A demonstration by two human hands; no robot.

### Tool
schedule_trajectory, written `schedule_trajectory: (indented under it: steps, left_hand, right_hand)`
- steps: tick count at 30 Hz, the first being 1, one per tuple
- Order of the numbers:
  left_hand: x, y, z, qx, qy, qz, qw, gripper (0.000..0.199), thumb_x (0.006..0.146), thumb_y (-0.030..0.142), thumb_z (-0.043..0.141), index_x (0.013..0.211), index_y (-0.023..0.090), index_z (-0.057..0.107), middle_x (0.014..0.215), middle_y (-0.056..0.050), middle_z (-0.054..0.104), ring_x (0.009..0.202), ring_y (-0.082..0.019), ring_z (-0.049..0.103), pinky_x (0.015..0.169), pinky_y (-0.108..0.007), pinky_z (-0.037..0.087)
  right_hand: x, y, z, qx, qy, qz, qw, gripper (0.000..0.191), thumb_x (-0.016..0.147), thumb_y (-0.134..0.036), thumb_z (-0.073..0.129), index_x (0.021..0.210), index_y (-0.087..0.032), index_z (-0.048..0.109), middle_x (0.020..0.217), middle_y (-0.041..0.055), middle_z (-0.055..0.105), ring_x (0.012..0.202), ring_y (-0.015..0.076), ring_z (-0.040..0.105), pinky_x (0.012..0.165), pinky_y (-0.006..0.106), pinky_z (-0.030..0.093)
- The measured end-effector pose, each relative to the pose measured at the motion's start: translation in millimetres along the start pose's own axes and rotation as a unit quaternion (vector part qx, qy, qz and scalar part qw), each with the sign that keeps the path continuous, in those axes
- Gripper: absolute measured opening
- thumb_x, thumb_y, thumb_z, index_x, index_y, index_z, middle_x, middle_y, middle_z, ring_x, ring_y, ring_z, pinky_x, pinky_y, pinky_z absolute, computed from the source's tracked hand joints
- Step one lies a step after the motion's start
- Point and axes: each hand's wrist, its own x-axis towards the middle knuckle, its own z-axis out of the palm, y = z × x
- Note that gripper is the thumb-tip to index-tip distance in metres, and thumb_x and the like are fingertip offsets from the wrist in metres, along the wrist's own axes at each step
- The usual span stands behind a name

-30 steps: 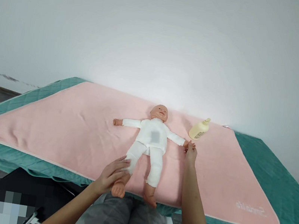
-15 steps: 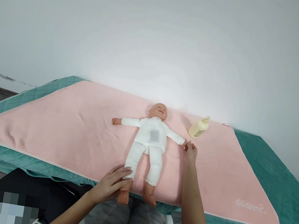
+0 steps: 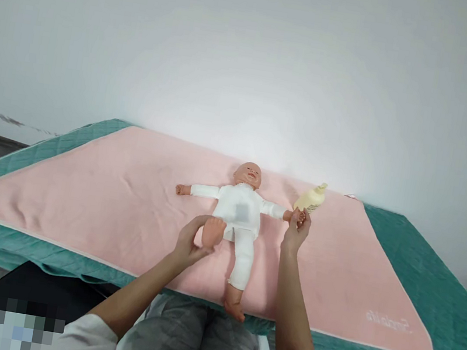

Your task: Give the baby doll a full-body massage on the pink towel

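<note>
A baby doll in a white outfit lies on its back on a pink blanket, arms spread. My left hand is closed round the doll's foot on the left side, which is raised with its sole toward me, hiding most of that leg. My right hand pinches the doll's hand on the right. The other foot hangs at the blanket's front edge. Just behind my right hand, a pale yellow pump bottle leans or lies on the blanket.
Under the blanket is a green quilted cover, showing at both sides and the front edge. A white wall rises behind. Below the front edge at the left is a dark object, partly pixelated.
My left hand has taken hold of the doll's foot and lifted it up and forward, bending the leg. My right hand has raised the doll's hand slightly toward the bottle.
</note>
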Motion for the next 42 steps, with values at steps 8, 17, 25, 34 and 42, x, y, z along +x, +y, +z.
schedule_trajectory:
  steps: [8,17,25,34,42]
  left_hand:
    - [95,-16,33.6,0.084,-0.124,-0.215,0.965,0.047,0.094,0.058,0.039,0.098,0.018,0.062,0.073,-0.001,0.064,0.068,-0.018,0.060,0.065,-0.028,0.043]
    - [108,-46,76.6,0.182,-0.251,-0.217,0.925,0.057,0.095,0.051,0.044,0.137,0.015,0.054,0.131,-0.016,0.062,0.118,-0.028,0.061,0.095,-0.033,0.045]
    - [98,-56,86.0,0.245,-0.260,-0.202,0.912,0.055,0.094,0.043,0.048,0.141,0.015,0.049,0.126,-0.018,0.061,0.112,-0.030,0.062,0.090,-0.036,0.048]
    - [97,-50,79.2,0.205,-0.214,-0.200,0.934,0.048,0.090,0.042,0.057,0.129,0.014,0.058,0.115,-0.015,0.067,0.109,-0.029,0.063,0.090,-0.038,0.048]
    - [86,-29,42.4,0.078,-0.098,-0.166,0.978,0.055,0.081,0.036,0.068,0.131,0.018,0.051,0.128,-0.011,0.061,0.110,-0.024,0.061,0.096,-0.038,0.048]
  right_hand:
    - [-38,-37,22,-0.113,-0.247,-0.333,0.903,0.030,0.094,-0.027,0.051,0.121,-0.024,0.064,0.120,0.0092,0.067,0.113,0.0224,0.060,0.100,0.045,0.050]
    - [-61,-25,32,-0.161,-0.388,-0.462,0.781,0.035,0.094,-0.013,0.048,0.121,-0.027,0.066,0.117,0.0080,0.067,0.112,0.0210,0.060,0.095,0.042,0.055]
    - [-61,-22,29,-0.125,-0.425,-0.417,0.794,0.037,0.092,-0.011,0.050,0.118,-0.031,0.067,0.115,0.0070,0.065,0.110,0.0203,0.060,0.095,0.042,0.055]
    - [-59,-18,27,-0.102,-0.426,-0.368,0.820,0.033,0.092,-0.015,0.051,0.116,-0.031,0.069,0.117,0.0068,0.065,0.114,0.0202,0.059,0.099,0.043,0.053]
    - [-47,-16,13,-0.051,-0.343,-0.318,0.882,0.031,0.092,-0.021,0.054,0.122,-0.026,0.063,0.121,0.0097,0.063,0.119,0.0207,0.058,0.103,0.043,0.050]
